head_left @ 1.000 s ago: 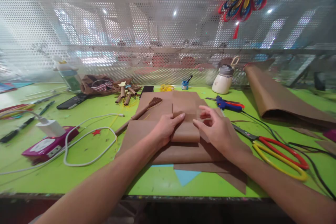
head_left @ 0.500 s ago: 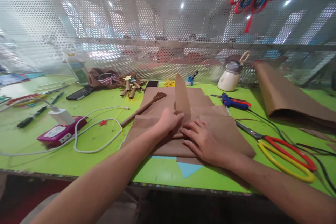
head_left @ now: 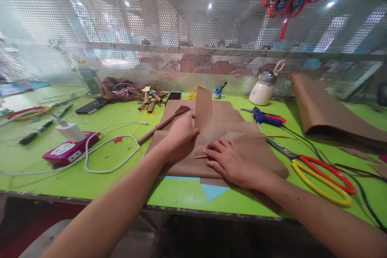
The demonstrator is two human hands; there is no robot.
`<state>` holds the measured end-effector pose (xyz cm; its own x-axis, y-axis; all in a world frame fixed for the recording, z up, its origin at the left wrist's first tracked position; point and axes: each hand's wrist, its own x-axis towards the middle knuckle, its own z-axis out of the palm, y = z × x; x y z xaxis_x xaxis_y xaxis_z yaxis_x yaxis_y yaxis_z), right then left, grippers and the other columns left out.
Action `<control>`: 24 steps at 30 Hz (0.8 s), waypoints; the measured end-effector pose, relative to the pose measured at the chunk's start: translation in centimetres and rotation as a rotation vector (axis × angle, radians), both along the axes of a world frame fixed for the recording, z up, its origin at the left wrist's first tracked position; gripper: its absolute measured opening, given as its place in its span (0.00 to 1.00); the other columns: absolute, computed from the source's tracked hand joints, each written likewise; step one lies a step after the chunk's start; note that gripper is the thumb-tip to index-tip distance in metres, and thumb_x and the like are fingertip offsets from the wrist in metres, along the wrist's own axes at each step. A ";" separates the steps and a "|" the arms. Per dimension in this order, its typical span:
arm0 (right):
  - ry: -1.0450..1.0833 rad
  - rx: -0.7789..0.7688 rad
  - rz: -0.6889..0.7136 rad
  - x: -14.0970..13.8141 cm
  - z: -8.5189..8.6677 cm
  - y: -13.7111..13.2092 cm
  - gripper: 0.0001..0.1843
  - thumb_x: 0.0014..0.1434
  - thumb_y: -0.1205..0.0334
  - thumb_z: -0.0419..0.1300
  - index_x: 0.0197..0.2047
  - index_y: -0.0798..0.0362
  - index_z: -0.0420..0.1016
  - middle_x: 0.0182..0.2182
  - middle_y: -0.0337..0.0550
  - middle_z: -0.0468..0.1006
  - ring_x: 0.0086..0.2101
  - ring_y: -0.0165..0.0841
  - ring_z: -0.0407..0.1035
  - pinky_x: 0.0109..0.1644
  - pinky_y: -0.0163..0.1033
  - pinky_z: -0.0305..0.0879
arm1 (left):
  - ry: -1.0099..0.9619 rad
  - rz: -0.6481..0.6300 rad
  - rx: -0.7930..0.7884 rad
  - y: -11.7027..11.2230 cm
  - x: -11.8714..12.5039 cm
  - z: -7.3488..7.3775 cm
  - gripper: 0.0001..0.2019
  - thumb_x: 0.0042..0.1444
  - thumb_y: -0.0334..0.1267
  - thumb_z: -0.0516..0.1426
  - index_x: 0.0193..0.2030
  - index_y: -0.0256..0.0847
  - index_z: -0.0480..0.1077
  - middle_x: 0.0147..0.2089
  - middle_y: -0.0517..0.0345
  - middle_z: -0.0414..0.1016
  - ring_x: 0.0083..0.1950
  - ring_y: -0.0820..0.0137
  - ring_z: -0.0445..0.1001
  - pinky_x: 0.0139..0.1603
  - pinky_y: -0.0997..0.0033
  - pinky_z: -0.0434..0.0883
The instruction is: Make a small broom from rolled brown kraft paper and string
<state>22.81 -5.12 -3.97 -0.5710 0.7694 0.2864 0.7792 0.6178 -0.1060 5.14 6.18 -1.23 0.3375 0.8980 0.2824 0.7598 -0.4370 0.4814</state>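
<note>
My left hand is closed on the lower end of a brown paper strip, which stands up from the stack of brown paper sheets. Flat on the top sheet, to the right of the strip, rests my right hand, its fingers spread a little. Beside my left hand lies a small paper broom, a rolled stick with a fringed end, partly over the sheets. A light blue paper pokes out under the stack's near edge.
Large scissors and a blue glue gun lie to the right, near a big brown paper roll. A purple power strip with white cable is at left. A cream bottle stands at the back.
My left hand has moved left and pulled the strip with it; the strip's top now leans left and shows a broader face. My right hand stays pressed on the paper.
</note>
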 end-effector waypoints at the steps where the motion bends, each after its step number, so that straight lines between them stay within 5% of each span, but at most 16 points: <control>1: -0.002 0.005 -0.005 0.0 0.0 -0.1 0.19 0.65 0.54 0.48 0.55 0.51 0.67 0.47 0.48 0.70 0.47 0.41 0.59 0.51 0.50 0.57 | 0.024 0.041 0.103 -0.3 -0.1 0.3 0.18 0.46 0.34 0.61 0.45 0.38 0.66 0.38 0.53 0.72 0.40 0.64 0.71 0.41 0.67 0.66; 5: -0.014 0.026 -0.026 -0.2 0.1 -0.4 0.19 0.65 0.55 0.47 0.56 0.51 0.66 0.48 0.49 0.70 0.47 0.42 0.59 0.51 0.51 0.57 | 0.114 0.053 0.416 -2.1 -0.1 1.4 0.08 0.53 0.34 0.55 0.41 0.37 0.66 0.39 0.51 0.70 0.40 0.64 0.69 0.41 0.66 0.66; 9: -0.011 0.037 -0.014 -0.3 0.0 -0.4 0.18 0.65 0.55 0.47 0.54 0.52 0.68 0.48 0.50 0.70 0.47 0.43 0.59 0.52 0.52 0.57 | 0.402 -0.455 0.233 -4.3 -0.1 0.6 0.05 0.54 0.35 0.55 0.30 0.38 0.70 0.29 0.54 0.70 0.32 0.67 0.69 0.34 0.69 0.65; 10: -0.001 0.035 -0.010 -0.3 0.0 -0.4 0.18 0.65 0.55 0.48 0.53 0.53 0.69 0.48 0.50 0.70 0.47 0.43 0.59 0.52 0.52 0.58 | 0.449 -0.502 0.204 -4.9 -0.2 0.2 0.07 0.55 0.35 0.54 0.29 0.37 0.70 0.28 0.53 0.71 0.32 0.67 0.70 0.34 0.69 0.66; 18: 0.220 -0.012 0.079 0.3 0.1 -0.3 0.12 0.64 0.60 0.52 0.47 0.56 0.69 0.42 0.49 0.73 0.44 0.38 0.63 0.50 0.46 0.63 | 0.358 -0.476 0.239 -9.0 -1.8 -2.0 0.14 0.65 0.37 0.44 0.48 0.38 0.67 0.44 0.51 0.73 0.44 0.67 0.70 0.48 0.66 0.67; 24: 0.076 0.058 0.137 0.5 0.1 -0.6 0.15 0.64 0.58 0.50 0.49 0.56 0.71 0.46 0.52 0.72 0.49 0.41 0.63 0.52 0.48 0.63 | 0.436 -0.517 0.271 -9.6 -1.9 -2.0 0.17 0.66 0.39 0.41 0.42 0.37 0.69 0.41 0.50 0.70 0.46 0.65 0.68 0.48 0.64 0.67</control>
